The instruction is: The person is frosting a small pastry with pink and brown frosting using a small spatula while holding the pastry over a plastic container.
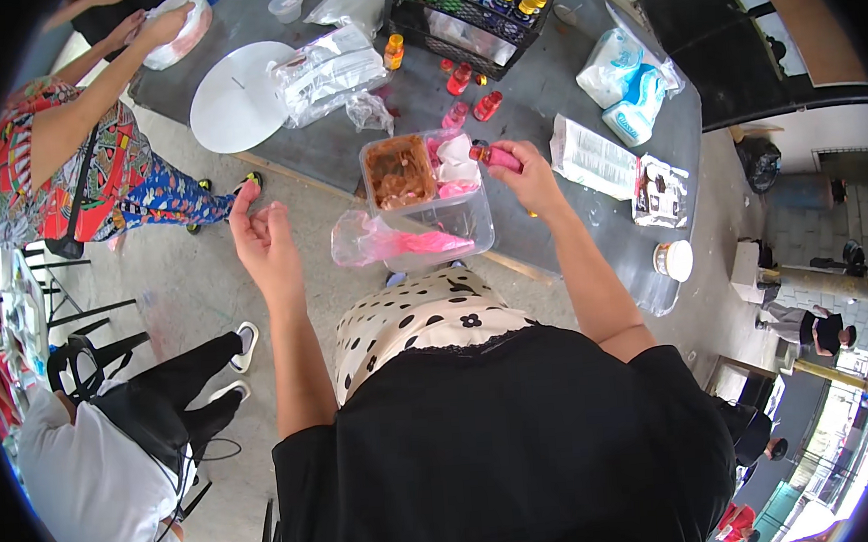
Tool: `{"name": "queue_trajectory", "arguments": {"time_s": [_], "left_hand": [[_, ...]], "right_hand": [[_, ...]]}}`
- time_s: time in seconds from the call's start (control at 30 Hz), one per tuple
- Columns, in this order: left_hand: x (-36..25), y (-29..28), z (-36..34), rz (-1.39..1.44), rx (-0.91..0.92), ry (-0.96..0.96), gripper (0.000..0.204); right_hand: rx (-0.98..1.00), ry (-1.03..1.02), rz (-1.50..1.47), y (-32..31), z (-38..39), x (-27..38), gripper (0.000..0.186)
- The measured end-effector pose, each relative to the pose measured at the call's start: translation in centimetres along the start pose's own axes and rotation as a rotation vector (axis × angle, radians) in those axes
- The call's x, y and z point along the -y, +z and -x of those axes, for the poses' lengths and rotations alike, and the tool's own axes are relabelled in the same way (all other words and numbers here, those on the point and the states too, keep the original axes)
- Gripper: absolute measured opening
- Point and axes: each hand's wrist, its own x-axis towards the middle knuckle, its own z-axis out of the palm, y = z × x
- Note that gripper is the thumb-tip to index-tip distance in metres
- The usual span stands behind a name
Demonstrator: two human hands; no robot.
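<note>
My left hand (264,227) is raised left of the plastic containers, its fingers loosely curled and apart, holding nothing; a little pink shows on the fingertips. My right hand (517,171) grips a small pink bottle (495,157) at the right side of the upper container (368,171), which holds a brown mass, white pieces and pink material. Below it, a clear container (483,230) holds a pink-smeared plastic bag (407,241). Small red bottles (488,106) and an orange bottle (394,52) stand beyond.
The grey table (581,242) carries a black crate of bottles (468,20), white disc (235,99), plastic packages (333,78), blue-white packs (632,100) and a white tub (672,258). A person in patterned clothes (71,184) works at left; a seated person (108,470) is at lower left.
</note>
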Motion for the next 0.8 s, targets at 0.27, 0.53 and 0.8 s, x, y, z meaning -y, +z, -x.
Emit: {"name": "queue_trajectory", "arguments": {"time_s": [0.27,0.53,0.8], "left_hand": [[5.9,-1.4,-0.8,0.007,0.026,-0.162,0.036],[13.1,-4.6,2.2,0.253,0.039,-0.874,0.04],[13.1,-4.6,5.2,0.21,0.98,-0.931,0.056]], "right_hand": [[-0.034,-0.035,0.033,0.1,-0.1,-0.1,0.037],[-0.009,-0.007,-0.043,0.9,-0.3,0.1,0.036],[0.066,0.12,-1.174,1.9,-0.2,-0.7,0.044]]}}
